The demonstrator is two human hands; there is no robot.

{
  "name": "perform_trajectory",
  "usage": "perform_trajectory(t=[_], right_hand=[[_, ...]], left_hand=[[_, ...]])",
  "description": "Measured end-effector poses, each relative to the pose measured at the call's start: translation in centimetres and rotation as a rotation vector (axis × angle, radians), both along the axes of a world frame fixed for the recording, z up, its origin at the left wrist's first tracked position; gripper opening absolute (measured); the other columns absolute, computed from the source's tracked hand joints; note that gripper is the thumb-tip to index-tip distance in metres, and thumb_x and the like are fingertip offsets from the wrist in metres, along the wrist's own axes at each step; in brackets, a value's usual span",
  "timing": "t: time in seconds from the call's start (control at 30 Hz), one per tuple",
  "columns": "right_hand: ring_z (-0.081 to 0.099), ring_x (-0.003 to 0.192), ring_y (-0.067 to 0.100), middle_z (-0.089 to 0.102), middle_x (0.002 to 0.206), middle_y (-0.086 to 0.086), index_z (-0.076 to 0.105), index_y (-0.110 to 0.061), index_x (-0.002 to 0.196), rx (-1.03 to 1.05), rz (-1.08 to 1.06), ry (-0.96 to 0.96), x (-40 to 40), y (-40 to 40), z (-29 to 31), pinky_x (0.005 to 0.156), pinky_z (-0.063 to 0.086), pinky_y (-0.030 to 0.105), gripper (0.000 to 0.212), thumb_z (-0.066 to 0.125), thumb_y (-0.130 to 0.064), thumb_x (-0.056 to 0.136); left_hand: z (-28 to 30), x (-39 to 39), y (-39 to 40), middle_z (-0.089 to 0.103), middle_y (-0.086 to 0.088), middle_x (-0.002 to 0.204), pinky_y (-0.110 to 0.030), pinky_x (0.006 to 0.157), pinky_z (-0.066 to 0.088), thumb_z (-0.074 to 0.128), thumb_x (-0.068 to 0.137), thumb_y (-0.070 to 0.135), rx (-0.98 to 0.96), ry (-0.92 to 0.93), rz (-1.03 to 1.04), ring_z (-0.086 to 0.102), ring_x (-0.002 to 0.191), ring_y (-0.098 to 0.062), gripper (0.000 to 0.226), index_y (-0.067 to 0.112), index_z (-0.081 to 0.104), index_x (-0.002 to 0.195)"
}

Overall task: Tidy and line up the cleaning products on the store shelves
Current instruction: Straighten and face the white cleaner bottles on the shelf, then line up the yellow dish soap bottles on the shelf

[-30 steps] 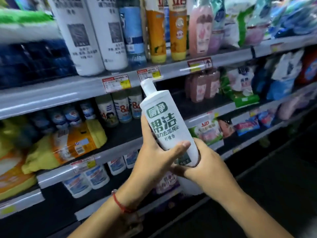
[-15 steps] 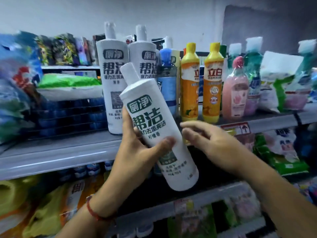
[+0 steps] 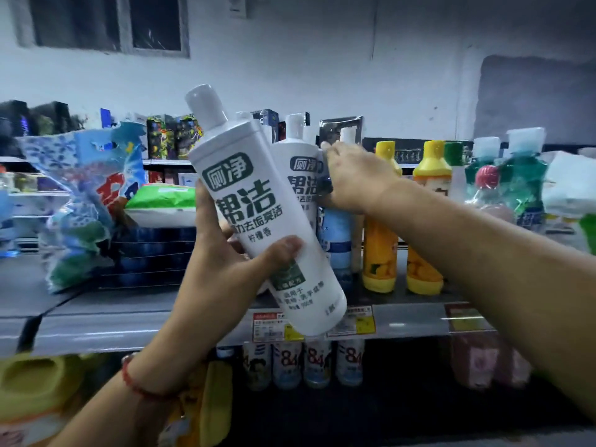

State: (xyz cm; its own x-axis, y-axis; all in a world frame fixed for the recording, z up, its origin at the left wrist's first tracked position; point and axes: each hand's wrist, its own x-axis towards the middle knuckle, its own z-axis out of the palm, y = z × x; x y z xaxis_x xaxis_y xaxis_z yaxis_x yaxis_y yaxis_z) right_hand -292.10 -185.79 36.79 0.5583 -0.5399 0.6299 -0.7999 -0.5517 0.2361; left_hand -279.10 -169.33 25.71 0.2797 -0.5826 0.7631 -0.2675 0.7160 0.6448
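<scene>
White toilet-cleaner bottle (image 3: 258,208) leans cap-left in your left hand's (image 3: 222,269) grip, just before the shelved twin bottle (image 3: 301,175); your right hand (image 3: 351,179) clasps a blue bottle (image 3: 335,233) right of that twin.

Right hand (image 3: 351,179) covers the blue bottle's (image 3: 337,233) top, fingers hidden behind it; lower-shelf bottles (image 3: 317,362) blurred, labels unreadable.

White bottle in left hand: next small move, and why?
Probably keep it raised until a slot opens. The left hand grips the white bottle tilted, in front of the shelf edge. The right hand is on the blue bottle beside its standing twin, seemingly making room.
</scene>
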Motion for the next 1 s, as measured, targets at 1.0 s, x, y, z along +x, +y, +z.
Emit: perform_trajectory(t=[1.0], right_hand=[[0.054,0.109,-0.005,0.05,0.12,-0.015,0.041,-0.042,0.125,0.145,0.595,-0.295,-20.5,9.8,1.1,0.085,0.045,0.001,0.082,0.084,-0.053,0.056]], left_hand=[[3.4,-5.3,-8.2,0.061,0.013,0.13,-0.037,0.089,0.059,0.086,0.076,0.015,0.03,-0.347,0.31,0.064,0.11,-0.003,0.126,0.047,-0.007,0.155]])
